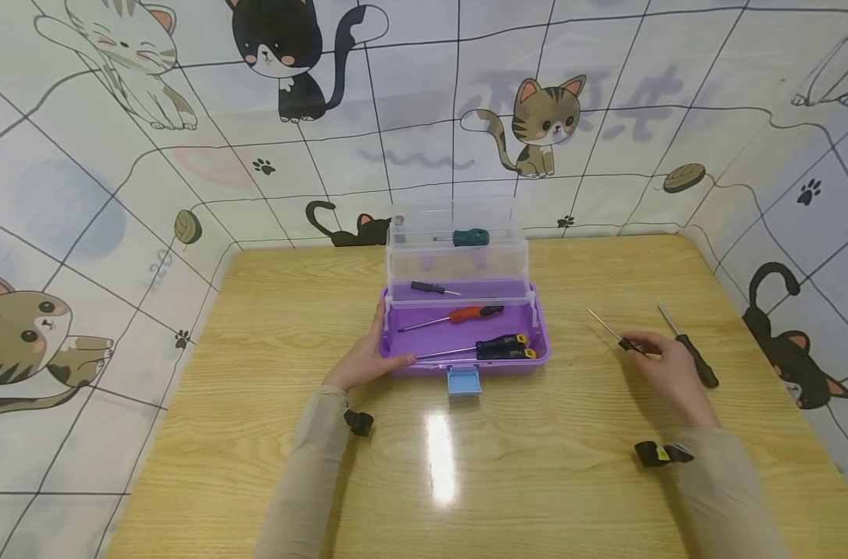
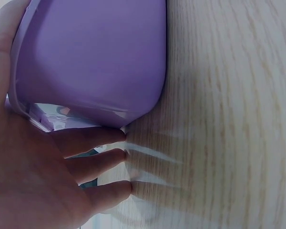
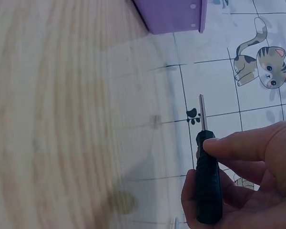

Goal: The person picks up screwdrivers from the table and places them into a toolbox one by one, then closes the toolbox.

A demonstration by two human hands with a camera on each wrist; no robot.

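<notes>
My right hand pinches a small black-handled screwdriver between thumb and fingers, its bare tip pointing up and away. Just right of that hand, a longer black screwdriver lies on the table. My left hand rests against the left end of a purple toolbox, thumb along the front rim. In the left wrist view its other fingers are stretched out beside the box wall. Inside the box lie a red-and-black screwdriver and two black screwdrivers with yellow ends.
The toolbox's clear lid stands open at the back. A teal-handled screwdriver and a small black screwdriver show at the lid and tray. A blue latch hangs in front. Cat-patterned sheeting walls the wooden table.
</notes>
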